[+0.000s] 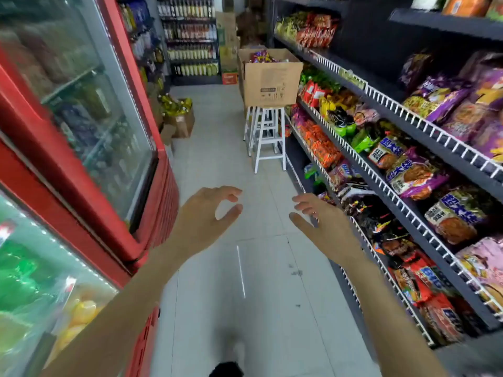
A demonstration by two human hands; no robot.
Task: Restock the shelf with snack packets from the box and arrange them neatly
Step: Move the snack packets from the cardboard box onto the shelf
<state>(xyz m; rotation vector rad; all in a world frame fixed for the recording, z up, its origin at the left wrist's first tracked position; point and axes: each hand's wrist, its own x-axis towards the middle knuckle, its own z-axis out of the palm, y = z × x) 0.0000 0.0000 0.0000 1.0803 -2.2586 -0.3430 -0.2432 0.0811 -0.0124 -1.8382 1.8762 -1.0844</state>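
View down a shop aisle, seen from the head. We hold our 2 hands out in front at about waist level, well short of any goods. Our left hand [202, 213] is empty, fingers curled loosely with thumb and forefinger apart. Our right hand [321, 221] is likewise empty and spread, palm turned inward, just beside the wire rail of the lower shelf tiers. Neither touches anything; we judge the posture to be one of reaching ahead, ready to take packets.

The cardboard box [269, 77] stands farther down the aisle, well apart from the hands, on top of white stools [268, 137]. We judge it is raised there so that it sits level with the middle tiers and spares us bending. Its flaps are open and purple snack packets [261, 57] show above its rim.

The shelf [381, 164] runs along the right, its tiers fronted by white wire rails that keep packets from sliding off. Several sections look loosely piled rather than faced. A red drinks cooler [81, 131] lines the left.
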